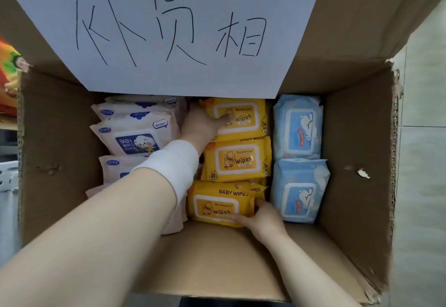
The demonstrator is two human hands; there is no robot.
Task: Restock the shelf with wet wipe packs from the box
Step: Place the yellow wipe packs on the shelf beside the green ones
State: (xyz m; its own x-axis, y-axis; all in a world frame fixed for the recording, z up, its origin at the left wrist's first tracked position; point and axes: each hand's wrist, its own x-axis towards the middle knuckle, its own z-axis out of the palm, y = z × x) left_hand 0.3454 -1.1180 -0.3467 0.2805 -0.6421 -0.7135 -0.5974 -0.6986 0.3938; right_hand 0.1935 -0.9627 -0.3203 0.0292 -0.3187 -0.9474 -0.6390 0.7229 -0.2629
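Background: pale tiled surface [424, 186] along the right edge; bright orange-and-green printed packaging [9, 70] at the left edge. Between them, an open cardboard box [357, 161], seen from above.

Left hand [205, 123]: reaches deep into the box and grips the far yellow pack [243, 118], thumb laid across the lid label, fingers curled round the pack's left edge and mostly hidden. White cuff [173, 161] at the wrist.

Right hand [263, 219]: grips the near yellow pack [217, 204] at its near right corner, thumb flat along the top face, fingers against the right side.

Yellow packs, three, in a column down the middle of the box, the middle yellow pack [237, 159] lying between the two held ones. Each lid label shows a duck and "Wipes"; the small brand line above it is too blurred to read. "BABY WIPES" printed on the wrapper; "80" at the middle pack's lower left corner.

Blue packs [298, 126], two, in the right column; white animal on each lid, red lettering illegible.

Cream packs [135, 135], several, overlapping in the left column; dark blue label reads "BABY WIPES" beside a cartoon face.

White paper sheet [169, 29], fixed to the far flap and overhanging the packs; large black handwritten Chinese characters, appearing to read 补货箱.
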